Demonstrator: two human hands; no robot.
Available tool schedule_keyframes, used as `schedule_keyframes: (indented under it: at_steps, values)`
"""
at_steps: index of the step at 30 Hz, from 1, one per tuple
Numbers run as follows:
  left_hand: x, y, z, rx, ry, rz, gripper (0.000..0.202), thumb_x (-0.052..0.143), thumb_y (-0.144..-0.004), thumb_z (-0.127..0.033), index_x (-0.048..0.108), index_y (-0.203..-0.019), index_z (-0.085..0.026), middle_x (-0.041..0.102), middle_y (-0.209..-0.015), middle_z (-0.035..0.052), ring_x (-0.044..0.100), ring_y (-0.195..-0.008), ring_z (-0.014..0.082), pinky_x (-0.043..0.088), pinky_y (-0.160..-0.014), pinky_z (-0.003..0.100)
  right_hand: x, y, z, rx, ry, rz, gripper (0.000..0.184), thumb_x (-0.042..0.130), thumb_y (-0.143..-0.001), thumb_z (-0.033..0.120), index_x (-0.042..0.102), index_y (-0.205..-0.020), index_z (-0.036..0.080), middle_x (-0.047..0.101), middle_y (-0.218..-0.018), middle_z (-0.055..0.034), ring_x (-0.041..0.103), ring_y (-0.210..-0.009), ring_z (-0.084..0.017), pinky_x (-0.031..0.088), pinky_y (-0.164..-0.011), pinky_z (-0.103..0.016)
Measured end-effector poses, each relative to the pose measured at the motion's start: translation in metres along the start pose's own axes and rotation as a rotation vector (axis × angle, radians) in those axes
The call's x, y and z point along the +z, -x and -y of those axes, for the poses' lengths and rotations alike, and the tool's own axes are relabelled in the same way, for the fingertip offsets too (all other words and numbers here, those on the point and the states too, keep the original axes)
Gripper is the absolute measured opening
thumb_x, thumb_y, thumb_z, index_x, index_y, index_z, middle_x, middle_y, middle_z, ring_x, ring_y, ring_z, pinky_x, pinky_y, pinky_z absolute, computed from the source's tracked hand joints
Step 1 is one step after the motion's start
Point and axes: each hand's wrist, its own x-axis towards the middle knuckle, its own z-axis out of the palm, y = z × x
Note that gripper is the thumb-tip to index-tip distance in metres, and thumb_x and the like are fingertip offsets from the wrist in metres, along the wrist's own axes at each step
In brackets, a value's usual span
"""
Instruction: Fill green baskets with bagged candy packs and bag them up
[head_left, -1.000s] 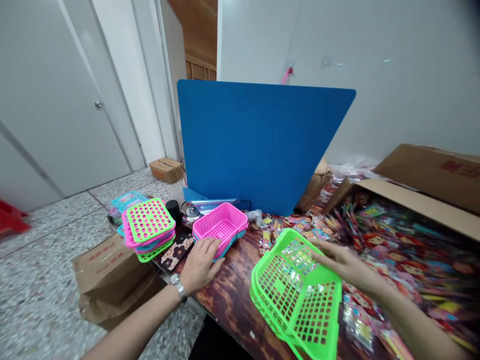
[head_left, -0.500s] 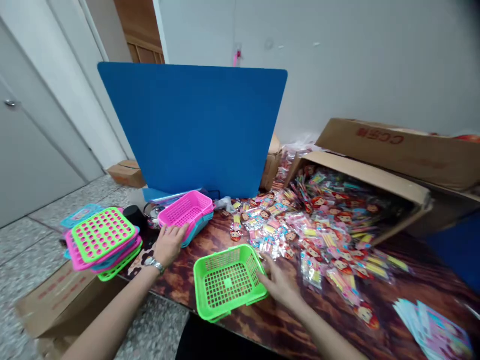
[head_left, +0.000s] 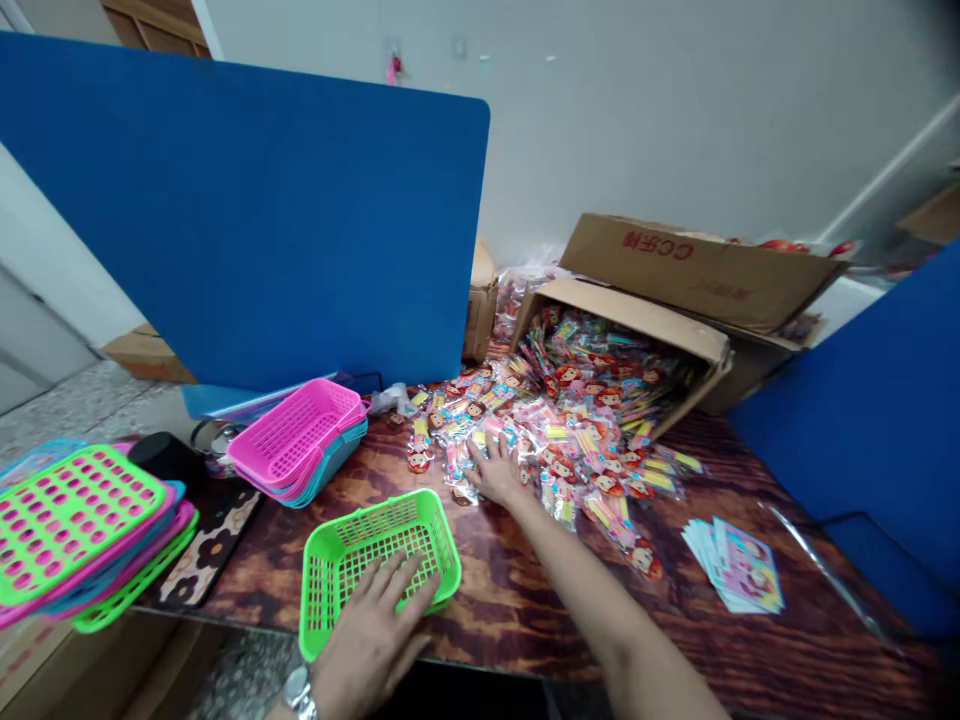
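A green plastic basket sits near the front edge of the table. Over its front side is my left hand, fingers spread and nothing held; whether it touches the rim I cannot tell. My right hand reaches onto the left part of a pile of small clear packets with cartoon-head cards and coloured sticks. Its fingers are apart, touching or just above the packets. More packets spill from a cardboard box lying on its side. Nested pink and blue baskets stand left of the green one.
Flat perforated lids in several colours are stacked at the left edge, beside a flower-patterned phone and a black round object. Printed cards lie at right. Blue panels stand at the back and right.
My left hand has left the nested baskets and come over the green basket. My right hand has let go of the green basket's side and moved forward to the packets. The view has turned right.
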Motion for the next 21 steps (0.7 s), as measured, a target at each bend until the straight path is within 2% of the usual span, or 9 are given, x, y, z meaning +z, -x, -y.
schedule_keyframes:
  at_steps: [2,4,7,9,12,14,16,18,21]
  values:
    - [0.013,0.001,-0.003,-0.039,0.002,0.13,0.063,0.047,-0.08,-0.017,0.033,-0.138,-0.036,0.049,-0.135,0.0025,0.053,-0.115,0.0271,0.046,-0.093,0.041,0.018,0.006,0.007,-0.001,-0.001,0.008,0.058,0.04,-0.088,0.05,0.028,-0.141,0.03,0.02,-0.15,-0.0101,0.013,-0.136,-0.035,0.012,-0.103,-0.056]
    - [0.018,0.005,0.003,-0.103,0.014,0.246,0.078,0.041,-0.069,-0.003,0.029,-0.14,-0.033,0.049,-0.134,0.0034,0.055,-0.113,0.0253,0.048,-0.09,0.039,0.037,0.024,0.013,-0.014,-0.015,-0.014,0.057,0.034,-0.09,0.051,0.024,-0.142,0.031,0.016,-0.151,-0.0097,0.01,-0.136,-0.035,0.011,-0.104,-0.056]
    - [0.014,0.013,0.02,-0.199,0.005,0.336,0.082,0.036,-0.064,0.004,0.031,-0.14,-0.028,0.051,-0.132,0.005,0.057,-0.11,0.0222,0.05,-0.086,0.034,0.052,0.053,0.015,-0.064,-0.044,-0.014,0.057,0.033,-0.089,0.054,0.024,-0.142,0.034,0.017,-0.15,-0.0096,0.012,-0.135,-0.037,0.016,-0.103,-0.055]
    - [0.009,0.018,0.034,-0.243,-0.033,0.317,0.075,0.035,-0.068,0.004,0.037,-0.137,-0.026,0.055,-0.127,0.0065,0.058,-0.106,0.0222,0.051,-0.083,0.034,0.047,0.06,0.009,-0.102,-0.051,-0.019,0.055,0.035,-0.09,0.05,0.027,-0.141,0.032,0.022,-0.149,-0.0104,0.02,-0.133,-0.035,0.023,-0.101,-0.05]
    - [0.005,0.02,0.044,-0.243,-0.122,0.14,0.054,0.038,-0.08,-0.007,0.044,-0.132,-0.022,0.055,-0.127,0.0116,0.055,-0.11,0.0295,0.048,-0.087,0.044,0.026,0.046,-0.006,-0.061,-0.017,-0.052,0.048,0.034,-0.092,0.033,0.033,-0.139,0.023,0.035,-0.141,-0.0143,0.036,-0.124,-0.029,0.032,-0.097,-0.04]
    - [0.008,0.013,0.035,-0.184,-0.149,-0.01,0.046,0.041,-0.086,-0.019,0.043,-0.132,-0.019,0.051,-0.131,0.014,0.048,-0.117,0.0333,0.041,-0.094,0.05,0.012,0.03,-0.016,0.005,0.016,-0.02,0.048,0.04,-0.09,0.029,0.035,-0.137,0.02,0.047,-0.129,-0.0167,0.044,-0.116,-0.029,0.037,-0.09,-0.04]
    - [0.016,-0.002,0.013,-0.071,-0.103,-0.067,0.047,0.04,-0.088,-0.02,0.039,-0.135,-0.018,0.049,-0.133,0.013,0.044,-0.121,0.0308,0.034,-0.1,0.048,0.001,0.016,-0.024,0.027,0.032,0.019,0.049,0.047,-0.087,0.029,0.038,-0.134,0.019,0.055,-0.118,-0.0165,0.048,-0.11,-0.029,0.039,-0.084,-0.039]
    - [0.03,-0.023,-0.012,0.094,0.01,-0.014,0.048,0.04,-0.089,-0.019,0.036,-0.137,-0.019,0.049,-0.133,0.0105,0.043,-0.122,0.0268,0.031,-0.104,0.044,-0.008,0.008,-0.031,0.005,0.033,0.035,0.042,0.049,-0.087,0.03,0.044,-0.127,0.019,0.057,-0.112,-0.0152,0.052,-0.103,-0.027,0.04,-0.079,-0.035]
    - [0.059,-0.054,-0.036,0.035,0.112,0.082,0.048,0.044,-0.089,-0.035,0.041,-0.134,-0.017,0.047,-0.134,0.0137,0.043,-0.122,0.0299,0.032,-0.102,0.047,-0.02,0.005,-0.037,-0.085,0.019,0.066,0.028,0.043,-0.091,0.033,0.054,-0.112,0.019,0.059,-0.106,-0.0107,0.056,-0.094,-0.02,0.04,-0.076,-0.028]
